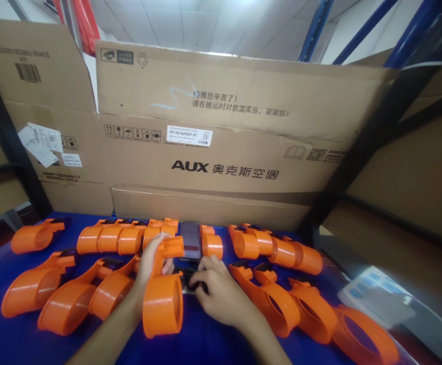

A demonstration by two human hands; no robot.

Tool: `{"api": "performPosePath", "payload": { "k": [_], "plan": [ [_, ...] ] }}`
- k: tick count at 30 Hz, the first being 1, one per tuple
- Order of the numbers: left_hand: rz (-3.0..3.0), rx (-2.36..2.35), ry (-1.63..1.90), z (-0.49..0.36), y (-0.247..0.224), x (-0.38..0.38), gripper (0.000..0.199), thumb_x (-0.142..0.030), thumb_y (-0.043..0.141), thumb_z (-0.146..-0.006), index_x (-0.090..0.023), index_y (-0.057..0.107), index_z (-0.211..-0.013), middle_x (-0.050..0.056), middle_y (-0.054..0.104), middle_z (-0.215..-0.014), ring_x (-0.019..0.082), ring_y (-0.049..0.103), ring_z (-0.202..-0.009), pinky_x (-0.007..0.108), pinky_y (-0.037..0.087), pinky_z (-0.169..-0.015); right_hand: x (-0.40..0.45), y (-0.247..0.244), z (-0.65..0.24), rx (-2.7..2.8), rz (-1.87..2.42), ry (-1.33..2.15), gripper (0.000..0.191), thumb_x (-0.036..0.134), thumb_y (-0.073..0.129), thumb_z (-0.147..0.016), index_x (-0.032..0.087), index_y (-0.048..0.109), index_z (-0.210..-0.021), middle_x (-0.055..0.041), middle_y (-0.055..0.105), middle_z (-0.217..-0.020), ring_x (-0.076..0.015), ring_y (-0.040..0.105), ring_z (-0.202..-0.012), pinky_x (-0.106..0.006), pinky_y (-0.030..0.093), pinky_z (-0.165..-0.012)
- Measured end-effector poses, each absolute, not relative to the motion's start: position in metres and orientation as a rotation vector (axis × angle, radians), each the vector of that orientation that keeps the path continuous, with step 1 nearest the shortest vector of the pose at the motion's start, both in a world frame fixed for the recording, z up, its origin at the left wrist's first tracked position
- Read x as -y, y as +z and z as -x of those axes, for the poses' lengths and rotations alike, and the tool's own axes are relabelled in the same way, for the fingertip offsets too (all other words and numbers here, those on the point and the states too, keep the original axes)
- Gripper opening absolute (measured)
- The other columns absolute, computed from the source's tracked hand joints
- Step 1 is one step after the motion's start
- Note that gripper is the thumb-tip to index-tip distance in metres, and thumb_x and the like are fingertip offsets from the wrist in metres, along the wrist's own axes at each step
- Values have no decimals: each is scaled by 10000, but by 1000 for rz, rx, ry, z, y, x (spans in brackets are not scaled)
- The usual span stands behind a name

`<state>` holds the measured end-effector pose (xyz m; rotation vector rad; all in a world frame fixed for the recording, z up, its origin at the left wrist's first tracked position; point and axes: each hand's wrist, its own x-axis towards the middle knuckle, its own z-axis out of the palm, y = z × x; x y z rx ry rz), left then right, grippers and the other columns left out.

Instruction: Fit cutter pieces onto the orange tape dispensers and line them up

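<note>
My left hand [149,263] is closed around the arm of an orange plastic tape dispenser [163,306], whose wide ring hangs toward me. My right hand [221,296] has its fingers bent and pinched on a small black part [189,278] beside that arm. The fingers partly cover this part, so I cannot tell whether it is joined to the dispenser. Just beyond my hands stands a dark grey box-like object [191,241], with another orange dispenser [212,246] at its right.
Similar orange dispensers stand in rows at the left [32,291] and right [277,306] on the blue surface [205,339]. A printed cardboard sheet [224,152] closes off the back. Dark rack posts [342,162] rise at both sides. A clear plastic item [380,296] lies far right.
</note>
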<state>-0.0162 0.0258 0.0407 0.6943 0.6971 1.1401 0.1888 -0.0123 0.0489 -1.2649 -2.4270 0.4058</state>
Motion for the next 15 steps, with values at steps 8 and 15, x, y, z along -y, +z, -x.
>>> {"api": "performPosePath", "payload": {
  "k": [8,15],
  "plan": [
    [-858,-947,1564,-7,40,-13,466,-666,668,-809,-215,556,-846,-84,488,-425,75,390,-331,176,281,-370,18,66,-189,2033,1009,609,354,324,497,-1009,253,572,-1347,-63,686,-1112,-217,651,-978,-343,523,-885],
    [-666,-986,1743,-4,40,-13,501,-716,640,-816,-278,522,-1028,-74,558,-608,111,533,-478,174,321,-397,28,61,-187,2157,874,378,789,498,723,-853,232,405,-1524,-117,565,-1468,-307,555,-1321,-409,429,-1118]
  ]
}}
